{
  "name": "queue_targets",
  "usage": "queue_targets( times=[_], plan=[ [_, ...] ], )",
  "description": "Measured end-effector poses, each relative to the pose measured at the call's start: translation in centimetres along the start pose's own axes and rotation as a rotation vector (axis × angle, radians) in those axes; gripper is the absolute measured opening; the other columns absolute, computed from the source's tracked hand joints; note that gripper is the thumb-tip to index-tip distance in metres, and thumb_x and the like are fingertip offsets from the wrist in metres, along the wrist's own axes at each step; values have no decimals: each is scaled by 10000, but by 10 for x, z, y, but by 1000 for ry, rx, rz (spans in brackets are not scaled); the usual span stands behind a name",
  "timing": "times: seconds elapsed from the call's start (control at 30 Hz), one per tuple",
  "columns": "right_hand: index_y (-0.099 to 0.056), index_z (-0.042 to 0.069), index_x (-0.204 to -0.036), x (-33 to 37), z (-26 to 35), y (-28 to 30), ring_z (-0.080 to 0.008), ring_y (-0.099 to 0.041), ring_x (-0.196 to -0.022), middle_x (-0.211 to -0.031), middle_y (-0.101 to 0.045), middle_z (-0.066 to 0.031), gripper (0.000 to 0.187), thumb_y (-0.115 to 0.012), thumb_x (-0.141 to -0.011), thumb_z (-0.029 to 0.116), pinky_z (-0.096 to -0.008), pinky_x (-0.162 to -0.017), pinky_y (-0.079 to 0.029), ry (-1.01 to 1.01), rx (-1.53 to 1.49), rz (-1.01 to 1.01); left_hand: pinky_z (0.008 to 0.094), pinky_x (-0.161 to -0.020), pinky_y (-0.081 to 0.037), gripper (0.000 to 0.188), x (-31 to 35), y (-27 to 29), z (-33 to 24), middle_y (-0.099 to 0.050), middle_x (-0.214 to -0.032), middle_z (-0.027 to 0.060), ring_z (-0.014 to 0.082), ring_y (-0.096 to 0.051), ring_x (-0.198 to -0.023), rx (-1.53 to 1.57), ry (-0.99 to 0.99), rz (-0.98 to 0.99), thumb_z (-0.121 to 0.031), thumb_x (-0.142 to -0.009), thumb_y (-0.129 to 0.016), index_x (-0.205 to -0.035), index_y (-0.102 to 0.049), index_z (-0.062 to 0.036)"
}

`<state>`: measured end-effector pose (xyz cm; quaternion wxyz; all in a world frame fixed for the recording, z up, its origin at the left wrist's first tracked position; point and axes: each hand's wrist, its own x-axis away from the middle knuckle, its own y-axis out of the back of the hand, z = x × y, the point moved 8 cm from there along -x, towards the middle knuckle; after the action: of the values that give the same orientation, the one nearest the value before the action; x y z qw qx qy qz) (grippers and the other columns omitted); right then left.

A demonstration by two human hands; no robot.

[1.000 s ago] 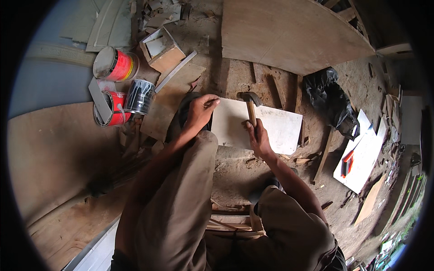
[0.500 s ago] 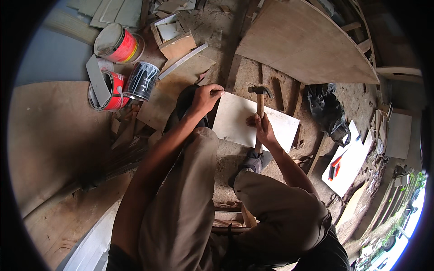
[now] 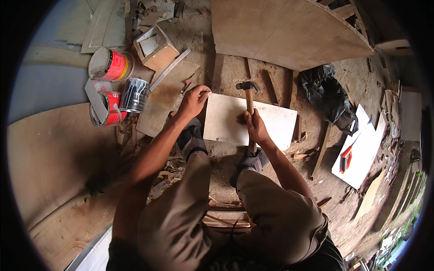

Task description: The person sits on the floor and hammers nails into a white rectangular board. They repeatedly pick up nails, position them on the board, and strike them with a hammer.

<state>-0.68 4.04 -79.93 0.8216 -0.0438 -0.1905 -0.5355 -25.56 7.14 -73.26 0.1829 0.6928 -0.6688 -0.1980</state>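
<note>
A white rectangular board (image 3: 222, 118) lies between my feet, its long side running left to right. My right hand (image 3: 257, 128) is wrapped round the wooden handle of a claw hammer (image 3: 249, 100), held upright in the view above the board, its dark head toward the far edge. At the board's far left corner is my left hand (image 3: 193, 103), fingers pinched together. Whatever lies between those fingertips is too small to make out.
Paint cans (image 3: 134, 95) stand at the left beside a wooden box (image 3: 160, 49). A large plywood sheet (image 3: 285, 34) leans at the far side. A black plastic bag (image 3: 327, 97) lies at the right, near red-handled pliers (image 3: 346, 159) on another white board (image 3: 361, 156). Wood scraps litter the floor.
The view has shifted, so the scene sits differently. My left knee has moved left and nearer, uncovering the left shoe. Both hands keep their places over the board, the hammer still in my right.
</note>
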Motion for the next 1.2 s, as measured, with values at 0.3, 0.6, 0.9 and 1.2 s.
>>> queue_targets(
  times=[0.3,0.6,0.9,1.2],
  plan=[
    [-506,-37,-1087,5,11,1,-201,-664,-886,-934,-655,-135,355,-408,-1061,303,-340,-836,-531,20,-33,-44,432,-779,-483,119,25,-28,19,-640,-962,140,350,-614,-908,-121,-122,-258,-71,-915,-625,-1014,-576,-26],
    [-522,-37,-1088,9,17,0,-210,-659,-905,-955,-655,-142,361,-412,-1060,306,-345,-846,-525,-53,-56,-45,414,-833,-440,135,20,-29,13,-641,-967,85,296,-616,-908,-235,-229,-268,-89,-909,-636,-1023,-571,-57],
    [-497,-44,-1055,9,21,0,-273,-697,-896,-896,-680,-189,403,-430,-1046,353,-382,-794,-528,-9,27,-89,418,-847,-438,127,22,-31,10,-626,-995,61,277,-597,-928,-304,-282,-278,-118,-900,-653,-999,-590,-73],
    [-420,5,-998,24,69,-36,-453,-601,-608,-643,-566,-254,252,-586,-972,193,-488,-459,-448,121,490,-31,432,-867,-431,131,26,-29,10,-609,-1019,66,289,-575,-931,-349,-298,-279,-143,-888,-660,-998,-618,-86]
  ],
)
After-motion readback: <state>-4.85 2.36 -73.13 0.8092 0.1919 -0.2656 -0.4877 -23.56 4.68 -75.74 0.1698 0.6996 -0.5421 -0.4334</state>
